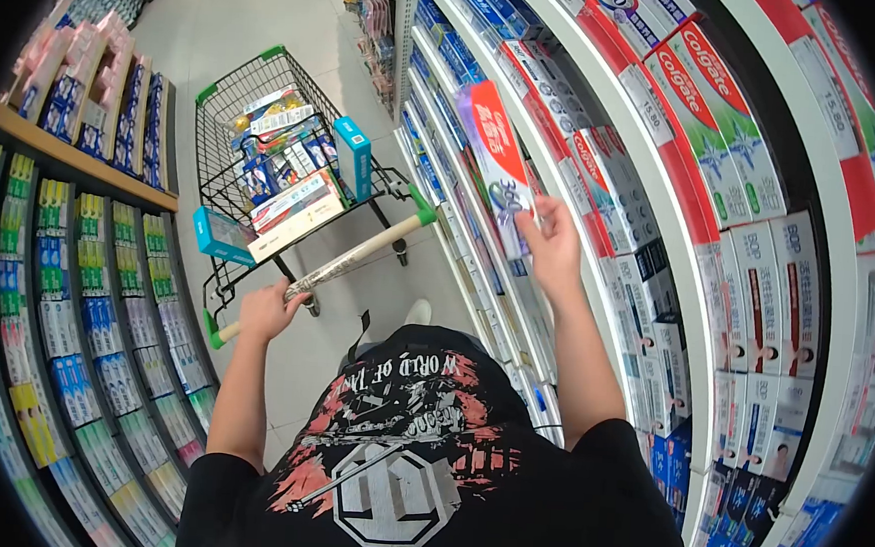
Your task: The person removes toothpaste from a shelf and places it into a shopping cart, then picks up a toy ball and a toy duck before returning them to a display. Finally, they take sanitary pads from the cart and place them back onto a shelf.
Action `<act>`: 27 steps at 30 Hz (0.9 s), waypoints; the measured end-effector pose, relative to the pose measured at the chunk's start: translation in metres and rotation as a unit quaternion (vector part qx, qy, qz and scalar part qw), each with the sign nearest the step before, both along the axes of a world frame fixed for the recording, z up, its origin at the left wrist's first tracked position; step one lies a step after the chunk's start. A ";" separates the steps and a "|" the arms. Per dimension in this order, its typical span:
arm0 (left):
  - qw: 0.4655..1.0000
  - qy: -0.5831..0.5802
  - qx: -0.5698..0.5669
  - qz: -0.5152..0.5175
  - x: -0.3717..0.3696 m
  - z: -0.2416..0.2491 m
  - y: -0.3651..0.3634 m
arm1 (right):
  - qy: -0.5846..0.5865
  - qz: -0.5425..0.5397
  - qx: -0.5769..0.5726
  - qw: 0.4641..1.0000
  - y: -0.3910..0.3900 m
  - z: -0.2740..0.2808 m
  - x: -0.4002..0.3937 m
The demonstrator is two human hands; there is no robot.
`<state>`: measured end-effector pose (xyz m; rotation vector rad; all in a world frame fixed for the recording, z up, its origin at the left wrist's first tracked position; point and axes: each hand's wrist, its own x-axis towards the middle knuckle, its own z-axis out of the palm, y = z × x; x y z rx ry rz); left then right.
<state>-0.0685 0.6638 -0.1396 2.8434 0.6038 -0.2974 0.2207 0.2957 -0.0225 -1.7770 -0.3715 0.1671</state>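
Colgate toothpaste box (493, 149): in my right hand (558, 253), raised beside the toothpaste shelf (696, 221), on the far side of the cart handle (367, 250) from my left hand (267, 313).
Right fingers: closed together on the box's right edge, near its lower end, thumb against the printed face.
Long axis: slanting up and slightly left in my view; most of the box lies beyond the fingers, with a short end below them.
Nearer hand: my right, touching the box; my left is well apart from it, down to the left.
Left fingers: wrapped around the cart handle towards its left end, beside crumpled clear film (343, 262).
Shopping cart (213, 129): ahead and to the left of the box, with packaged goods inside; a long white carton (296, 212) lies across its near end.
Shelf: rows of boxed toothpaste to my right, red Colgate cartons (690, 83) among them.
Left rack (64, 241): upright columns of small packs.
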 end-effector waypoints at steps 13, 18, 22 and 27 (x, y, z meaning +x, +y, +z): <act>1.000 -0.013 0.027 0.001 0.063 -0.004 0.053 | -0.258 -0.125 -0.378 0.880 0.075 0.074 0.161; 1.000 0.024 0.002 0.008 0.079 0.002 0.068 | -0.217 -0.148 -0.423 0.867 0.067 0.065 0.179; 0.998 0.039 -0.055 0.017 0.092 0.010 0.085 | -0.259 -0.150 -0.452 0.840 0.058 0.055 0.191; 0.982 0.067 -0.175 0.018 0.105 0.018 0.104 | -0.180 -0.150 -0.483 0.843 0.067 0.070 0.181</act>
